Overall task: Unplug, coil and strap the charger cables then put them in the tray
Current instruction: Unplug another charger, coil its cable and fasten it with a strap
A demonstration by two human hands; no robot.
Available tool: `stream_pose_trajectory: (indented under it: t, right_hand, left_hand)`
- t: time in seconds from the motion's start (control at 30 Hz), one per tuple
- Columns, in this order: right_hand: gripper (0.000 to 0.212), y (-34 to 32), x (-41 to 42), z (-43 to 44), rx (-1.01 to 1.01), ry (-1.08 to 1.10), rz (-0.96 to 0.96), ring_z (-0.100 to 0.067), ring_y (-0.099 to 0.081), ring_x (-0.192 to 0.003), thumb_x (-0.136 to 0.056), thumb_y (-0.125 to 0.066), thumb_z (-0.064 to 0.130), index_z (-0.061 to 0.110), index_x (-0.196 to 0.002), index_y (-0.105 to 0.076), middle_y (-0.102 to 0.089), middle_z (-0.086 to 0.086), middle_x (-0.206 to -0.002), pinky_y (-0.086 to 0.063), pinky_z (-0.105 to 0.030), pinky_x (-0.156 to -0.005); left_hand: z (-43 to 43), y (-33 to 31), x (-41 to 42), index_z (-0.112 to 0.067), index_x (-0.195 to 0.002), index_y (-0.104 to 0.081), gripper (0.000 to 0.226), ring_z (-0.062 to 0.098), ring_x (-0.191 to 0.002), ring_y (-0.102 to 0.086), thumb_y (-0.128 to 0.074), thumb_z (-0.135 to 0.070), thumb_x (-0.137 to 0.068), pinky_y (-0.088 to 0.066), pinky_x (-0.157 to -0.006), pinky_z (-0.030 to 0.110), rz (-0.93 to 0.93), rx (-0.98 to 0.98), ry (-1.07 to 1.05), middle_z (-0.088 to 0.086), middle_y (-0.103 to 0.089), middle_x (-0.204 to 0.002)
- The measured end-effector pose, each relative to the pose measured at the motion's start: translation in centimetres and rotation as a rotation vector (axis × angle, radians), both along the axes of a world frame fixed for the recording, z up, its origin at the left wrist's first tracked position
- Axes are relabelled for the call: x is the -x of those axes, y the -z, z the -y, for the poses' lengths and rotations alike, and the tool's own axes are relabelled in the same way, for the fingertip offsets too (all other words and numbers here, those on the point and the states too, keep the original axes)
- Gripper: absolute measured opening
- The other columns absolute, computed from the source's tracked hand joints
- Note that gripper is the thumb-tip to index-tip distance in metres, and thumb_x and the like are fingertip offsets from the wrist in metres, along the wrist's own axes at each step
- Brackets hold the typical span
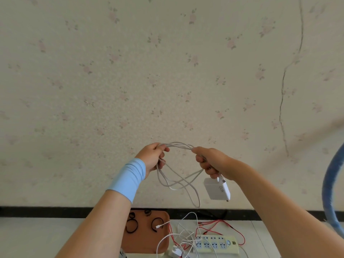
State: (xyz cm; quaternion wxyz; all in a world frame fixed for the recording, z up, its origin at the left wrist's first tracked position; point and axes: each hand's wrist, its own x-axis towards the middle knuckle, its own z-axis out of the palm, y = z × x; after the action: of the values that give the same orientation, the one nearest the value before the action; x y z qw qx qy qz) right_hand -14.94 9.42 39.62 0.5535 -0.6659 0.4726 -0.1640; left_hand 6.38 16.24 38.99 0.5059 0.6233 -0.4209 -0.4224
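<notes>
Aloft, we hold thin pale-grey charger cable point(178, 181) loops, long axis left-right, slack sagging; left hand point(154, 157) curled round one end, right hand point(210, 161) gripping other, white square plastic adapter point(216, 189) dangling beneath.

Air open over the power strip point(216, 243); clutter beside it

A tangle of white and red cables point(186, 237) lies across the strip's left end and reaches the tray point(145, 244); black straps point(132, 227) take the tray's far half, its near half bare; high above the strip hang cable loops point(179, 180) and a charger brick point(216, 189), free air below them; right of the strip the counter point(270, 237) is open up to a blue curved tube point(329, 192).
</notes>
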Motion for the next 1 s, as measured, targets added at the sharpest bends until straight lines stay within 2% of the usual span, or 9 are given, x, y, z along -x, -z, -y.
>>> stream_pose_trajectory:
  t: [0.13,0.27,0.37,0.47,0.57,0.67,0.77,0.83,1.0]
  right_hand:
    - [0.066,0.3,-1.3,-1.6,0.115,-0.106,-0.099,-0.011,-0.026,-0.048,-0.081,-0.058,0.077,0.011,-0.088,-0.062,-0.035,0.004,-0.062,-0.024,-0.025,-0.046]
    - [0.07,0.8,-2.3,-3.0,0.231,-0.226,-0.209,-0.01,-0.034,-0.052,-0.073,-0.067,0.076,0.017,-0.111,-0.066,-0.047,-0.002,-0.078,-0.032,-0.023,-0.047]
    - [0.06,0.8,-2.7,-3.5,0.221,-0.29,-0.271,-0.012,-0.038,-0.056,-0.071,-0.066,0.079,0.032,-0.108,-0.068,-0.048,0.001,-0.074,-0.034,-0.025,-0.051]
    - [0.079,0.7,-2.9,-3.9,0.183,-0.322,-0.266,-0.011,-0.035,-0.051,-0.066,-0.049,0.09,0.028,-0.108,-0.074,-0.046,0.002,-0.069,-0.033,-0.025,-0.051]
    - [0.089,0.5,-2.8,-3.8,0.145,-0.365,-0.232,-0.011,-0.035,-0.052,-0.065,-0.036,0.1,0.032,-0.105,-0.078,-0.063,0.0,-0.084,-0.033,-0.025,-0.05]
    - [0.076,0.6,-2.6,-3.7,0.168,-0.425,-0.229,-0.007,-0.034,-0.047,-0.074,-0.051,0.087,0.027,-0.116,-0.071,-0.075,0.006,-0.105,-0.033,-0.024,-0.049]
    - [0.053,1.0,-2.8,-4.2,0.24,-0.517,-0.264,-0.008,-0.037,-0.048,-0.084,-0.066,0.066,0.033,-0.125,-0.059,-0.064,0.018,-0.068,-0.036,-0.028,-0.053]
    - [0.053,1.1,-3.0,-4.8,0.199,-0.557,-0.229,-0.01,-0.035,-0.048,-0.082,-0.073,0.06,0.034,-0.127,-0.061,-0.06,0.014,-0.06,-0.034,-0.029,-0.053]
    - [0.038,0.8,-3.3,-5.3,0.151,-0.613,-0.216,-0.01,-0.045,-0.053,-0.088,-0.071,0.05,0.012,-0.09,-0.073,-0.057,0.005,-0.065,-0.041,-0.027,-0.059]
  left_hand:
    - [0.4,-0.3,0.6,-0.012,-0.084,-0.058,0.028,0.012,-0.047,-0.03,-0.039,-0.021,-0.103,-0.025,-0.045,0.023,-0.025,-0.017,-0.112,-0.003,-0.033,-0.059]
    - [0.4,-0.5,0.9,-0.012,-0.072,-0.052,0.028,0.009,-0.039,-0.022,-0.042,-0.019,-0.098,-0.018,-0.042,0.021,-0.354,-0.001,-0.13,-0.008,-0.026,-0.046]
    - [0.2,-0.4,1.3,-0.012,-0.066,-0.048,0.027,0.01,-0.036,-0.026,-0.041,-0.017,-0.092,-0.021,-0.042,0.019,-0.516,0.019,-0.173,-0.008,-0.026,-0.041]
    - [-0.2,-0.5,2.1,-0.013,-0.063,-0.045,0.026,0.01,-0.034,-0.024,-0.039,-0.018,-0.088,-0.019,-0.042,0.018,-0.575,0.06,-0.176,-0.007,-0.025,-0.042]
    - [-0.6,-1.0,2.6,-0.013,-0.062,-0.045,0.026,0.01,-0.035,-0.018,-0.038,-0.017,-0.087,-0.016,-0.039,0.017,-0.569,0.117,-0.152,-0.006,-0.025,-0.045]
    - [-0.9,-1.3,3.0,-0.012,-0.059,-0.044,0.026,0.01,-0.034,-0.016,-0.039,-0.016,-0.084,-0.014,-0.038,0.016,-0.598,0.147,-0.138,-0.004,-0.025,-0.045]
    - [-0.9,-1.0,3.3,-0.012,-0.057,-0.043,0.028,0.01,-0.031,-0.017,-0.038,-0.016,-0.084,-0.014,-0.036,0.014,-0.683,0.141,-0.132,-0.005,-0.027,-0.043]
    - [-0.8,-0.8,3.4,-0.012,-0.058,-0.043,0.029,0.009,-0.029,-0.019,-0.038,-0.017,-0.085,-0.016,-0.034,0.014,-0.746,0.125,-0.119,-0.005,-0.028,-0.042]
    - [-0.6,-0.9,3.4,-0.011,-0.059,-0.044,0.031,0.008,-0.029,-0.027,-0.039,-0.017,-0.089,-0.022,-0.032,0.015,-0.815,0.085,-0.054,-0.005,-0.029,-0.041]
